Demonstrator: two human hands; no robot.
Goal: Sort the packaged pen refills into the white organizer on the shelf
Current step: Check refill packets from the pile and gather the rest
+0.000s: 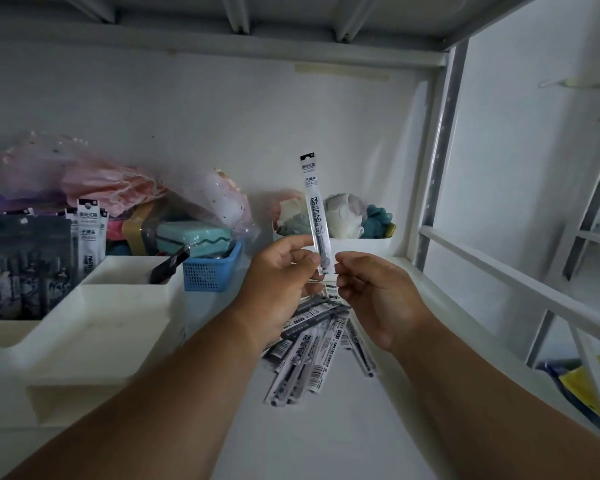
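One packaged pen refill [313,206], a narrow white sleeve with black print, stands upright above the shelf. My left hand [280,275] pinches its lower part from the left, and my right hand [374,292] pinches its bottom end from the right. Below my hands a loose pile of packaged refills [312,355] lies on the white shelf [326,438]. The white organizer [94,327] stands at the left. Its back compartments hold upright refill packs [89,230] and dark packs [28,261]; a small compartment holds one black pack [168,268].
A blue mesh basket [210,271] with a teal box sits behind the organizer, under pink plastic bags [118,188]. A white bin [364,245] with small figurines stands at the back. The shelf's white rail [520,282] and post [437,161] bound the right side.
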